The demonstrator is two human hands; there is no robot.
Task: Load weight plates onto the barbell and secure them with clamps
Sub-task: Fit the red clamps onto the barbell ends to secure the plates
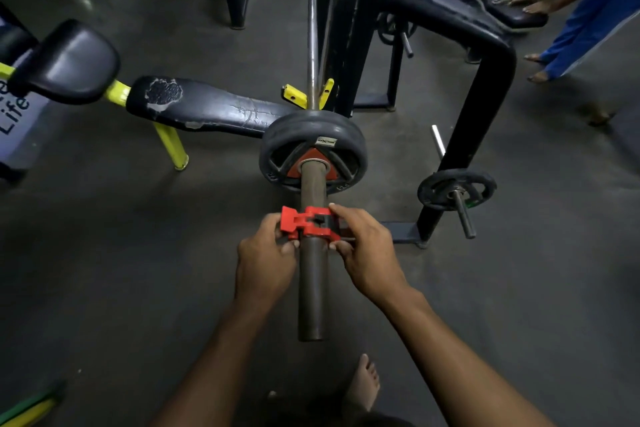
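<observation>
The barbell's dark sleeve points toward me from the rack. Two grey weight plates with a red hub sit on it, far up the sleeve. A red clamp wraps the sleeve a short way in front of the plates, not touching them, with its lever swung out to the left. My left hand pinches the clamp's left lever side. My right hand grips its right side, index finger on top and thumb below. The chrome bar shaft runs away behind the plates.
A worn black bench on yellow legs stands left. A black rack frame stands right, with a small black plate on a low peg. Another person's legs in blue trousers are at the far right. My bare foot is below the sleeve end.
</observation>
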